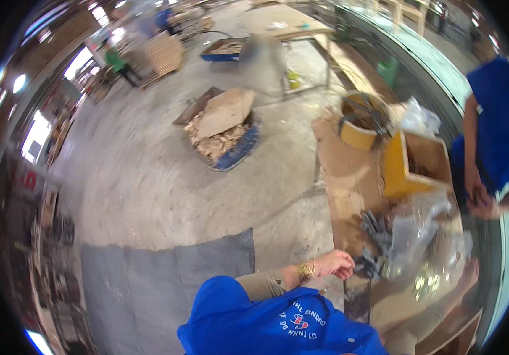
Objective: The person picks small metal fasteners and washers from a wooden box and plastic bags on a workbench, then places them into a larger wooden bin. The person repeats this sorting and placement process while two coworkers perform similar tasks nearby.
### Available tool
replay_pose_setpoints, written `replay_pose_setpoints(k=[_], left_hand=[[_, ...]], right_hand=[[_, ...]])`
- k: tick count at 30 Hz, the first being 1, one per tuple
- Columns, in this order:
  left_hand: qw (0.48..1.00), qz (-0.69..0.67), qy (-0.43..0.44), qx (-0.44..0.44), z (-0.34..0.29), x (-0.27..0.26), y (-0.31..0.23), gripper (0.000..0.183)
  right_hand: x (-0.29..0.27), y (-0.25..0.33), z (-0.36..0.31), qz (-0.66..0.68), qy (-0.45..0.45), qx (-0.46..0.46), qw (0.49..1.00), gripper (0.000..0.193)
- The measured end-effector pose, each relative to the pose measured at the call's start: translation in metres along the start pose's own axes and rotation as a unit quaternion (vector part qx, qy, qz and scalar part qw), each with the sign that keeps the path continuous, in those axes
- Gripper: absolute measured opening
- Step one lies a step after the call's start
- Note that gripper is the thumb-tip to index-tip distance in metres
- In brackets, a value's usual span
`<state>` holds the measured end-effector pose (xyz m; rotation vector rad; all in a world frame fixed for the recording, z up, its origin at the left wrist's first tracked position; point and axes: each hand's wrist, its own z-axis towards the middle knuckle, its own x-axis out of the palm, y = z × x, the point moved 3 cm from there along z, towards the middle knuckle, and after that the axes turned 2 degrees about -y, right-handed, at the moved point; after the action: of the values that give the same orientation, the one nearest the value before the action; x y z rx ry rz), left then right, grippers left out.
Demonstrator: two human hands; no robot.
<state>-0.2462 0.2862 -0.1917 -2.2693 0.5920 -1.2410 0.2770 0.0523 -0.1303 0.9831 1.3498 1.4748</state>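
My left hand (335, 264), with a gold watch at the wrist, is closed, its fingers curled together beside a pair of dark grey work gloves (376, 234). Whatever its fingertips hold, if anything, is hidden. Farther right, my right hand (469, 277) reaches to the edge of a clear plastic bag (414, 228) on the cardboard-covered bench (349, 201). Its fingers are too smeared to read. The crumpled bag lies between my hands, partly over the cardboard, with shiny spots showing through its near part.
A yellow box (398, 168) and a yellow bucket (358, 137) stand farther along the bench. Close on the right is a co-worker in blue (497, 124), hands together. A blue-sided barrow of wood scraps (239, 148) and a dark mat (166, 272) are on the floor.
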Motion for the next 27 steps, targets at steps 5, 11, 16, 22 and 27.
replay_pose_setpoints(k=[5, 11, 16, 22, 27], left_hand=[[0.996, 0.054, 0.043, -0.060, 0.026, 0.049, -0.014, 0.013], [0.984, 0.102, 0.141, -0.035, 0.077, 0.144, -0.033, 0.017], [0.968, 0.190, 0.158, -0.049, 0.090, 0.190, -0.022, 0.013], [0.927, 0.347, 0.138, 0.015, 0.092, 0.210, 0.008, 0.010], [0.882, 0.441, 0.136, 0.093, 0.096, 0.220, 0.014, 0.011]], right_hand=[[0.006, -0.040, -0.106, 0.258, -0.040, 0.112, 0.959, 0.036], [0.123, 0.038, -0.236, 0.566, 0.083, 0.278, 0.772, 0.027], [0.104, 0.039, -0.278, 0.570, 0.052, 0.277, 0.772, 0.027], [0.082, 0.036, -0.303, 0.547, -0.048, 0.290, 0.783, 0.023], [0.082, 0.000, -0.316, 0.593, -0.056, 0.343, 0.726, 0.026]])
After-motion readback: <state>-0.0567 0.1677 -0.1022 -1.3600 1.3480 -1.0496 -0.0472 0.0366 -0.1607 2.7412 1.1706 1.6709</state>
